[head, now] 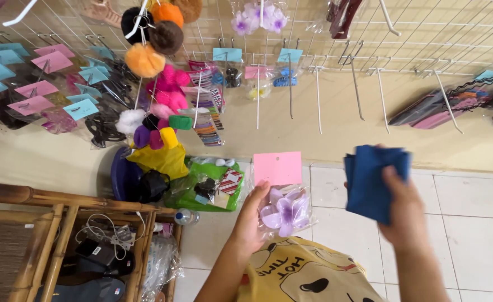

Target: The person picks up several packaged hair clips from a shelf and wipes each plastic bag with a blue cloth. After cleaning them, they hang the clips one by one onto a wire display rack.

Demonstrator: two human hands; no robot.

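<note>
Bamboo shelf (45, 201) at far left, with cables and dark items on it; above it a wire rack (425, 33) on the wall, hung with small packs under blue and pink cards, then a bunch of fluffy hair ties (145, 59). Lower down, a green bag (201, 196) on the floor against the wall. Near the middle, left hand (251, 221) raised and closed around the side of a clear pack (284, 210), thumb in front, fingers behind; inside the pack a purple flower clip, on top a pink card (277, 168) with a small hole. Pack held in the air, in front of the wall and well below the bare hooks (319, 100). To the right, right hand (406, 215) closed on a stack of blue cards (372, 182), thumb pressed on the front, also in the air above the tiled floor (470, 223). Judged as the step of holding one finished pack ready before the rack. Next move probably asking for a lift toward a free hook and a careful lining up of the card hole with the hook tip. At far right, headbands (442, 106) on the rack.
</note>
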